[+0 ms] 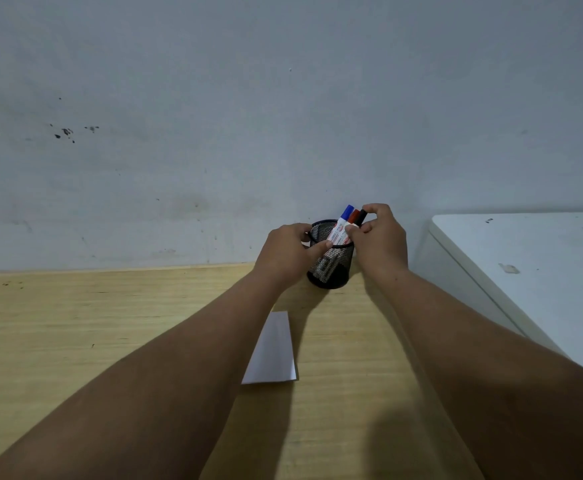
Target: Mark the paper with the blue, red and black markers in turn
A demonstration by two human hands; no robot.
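Hands (335, 244) on capped, leaning markers (347, 225)

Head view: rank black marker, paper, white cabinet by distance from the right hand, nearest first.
From the right hand:
1. Black marker, in the mesh cup, at the fingertips, appears pinched.
2. White cabinet, off to the right of the hand.
3. Paper, nearer the person, on the wooden desk between the forearms.

Left hand (288, 252): my fingers curl loosely, index finger stretched toward the right.
Right hand (380, 237): raised, thumb and fingertips pinched together.
Arms: both bare forearms reach forward, converging.
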